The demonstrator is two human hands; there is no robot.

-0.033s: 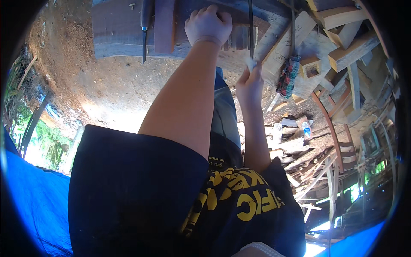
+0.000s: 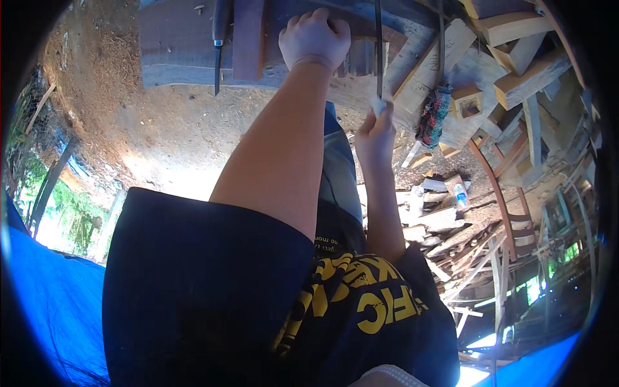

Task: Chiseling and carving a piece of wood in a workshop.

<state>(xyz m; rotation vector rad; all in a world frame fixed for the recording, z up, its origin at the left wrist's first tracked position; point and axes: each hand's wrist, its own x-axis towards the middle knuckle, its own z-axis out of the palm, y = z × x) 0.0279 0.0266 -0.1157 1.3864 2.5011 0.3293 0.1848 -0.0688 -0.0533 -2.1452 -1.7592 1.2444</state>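
Observation:
My left hand (image 2: 314, 40) is closed, knuckles up, over small dark wood pieces on the plank bench (image 2: 167, 45); what its fingers hold is hidden. My right hand (image 2: 377, 129) grips the pale handle of a long, thin dark tool (image 2: 378, 45), which reaches past the right side of my left hand. An upright-looking reddish board (image 2: 247, 39) lies left of that hand. Beside it, a dark-handled narrow tool (image 2: 218, 45) with a metal collar overhangs the bench edge. A multicoloured cloth-wrapped handle (image 2: 433, 113) with a long bar lies to the right.
Wood blocks (image 2: 529, 80) and offcuts crowd the right side. Below them are scrap sticks (image 2: 451, 245), a plastic bottle (image 2: 461, 197) and a curved wooden chair frame (image 2: 503, 200). Dirt ground with shavings (image 2: 97, 97) lies at left; blue tarps (image 2: 45, 303) are at the lower edges.
My right hand and the tool in it have moved slightly down, toward my body. My left hand stays in almost the same place.

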